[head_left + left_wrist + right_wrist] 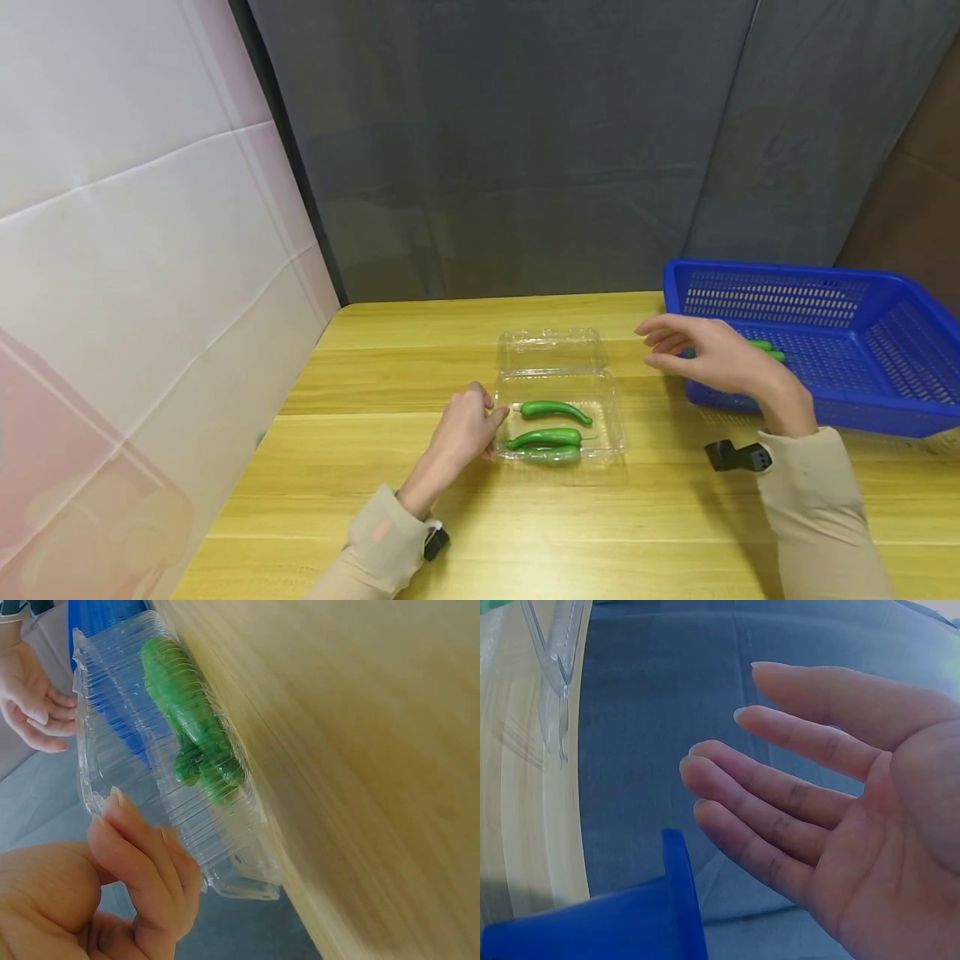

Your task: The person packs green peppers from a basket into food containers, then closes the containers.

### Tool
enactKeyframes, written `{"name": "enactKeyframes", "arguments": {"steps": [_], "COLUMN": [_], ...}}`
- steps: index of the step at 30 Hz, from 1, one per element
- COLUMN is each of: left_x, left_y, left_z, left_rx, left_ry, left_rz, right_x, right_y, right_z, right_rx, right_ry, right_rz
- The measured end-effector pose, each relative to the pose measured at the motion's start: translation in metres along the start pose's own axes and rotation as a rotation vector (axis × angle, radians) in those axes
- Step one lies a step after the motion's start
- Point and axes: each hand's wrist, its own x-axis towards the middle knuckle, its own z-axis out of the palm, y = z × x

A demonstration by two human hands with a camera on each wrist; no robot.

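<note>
A clear plastic clamshell container lies on the table with its lid folded back. In it are three green chili peppers, among them a curved one at the back and another nearer the front; the third shows through the front wall. At the container's left side, my left hand pinches its rim with bent fingers. My right hand hovers at the left end of a blue basket, fingers loosely extended and nothing held. More green peppers in the basket are partly hidden behind that hand.
The basket stands at the right of the wooden table. A dark grey curtain hangs beyond the back edge, and a pale panel rises along the left. Black straps are on both wrists.
</note>
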Motion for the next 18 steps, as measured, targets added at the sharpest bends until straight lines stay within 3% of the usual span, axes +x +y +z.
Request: {"name": "enactKeyframes", "arguments": {"steps": [18], "left_x": [0.000], "left_y": [0.002], "left_z": [0.001], "left_rx": [0.014], "left_ry": [-0.001], "left_rz": [-0.010], "right_x": [-0.008], "right_y": [0.012], "right_z": [-0.009], "right_rx": [-0.005], "right_ry": [0.035], "right_rz": [0.053]}}
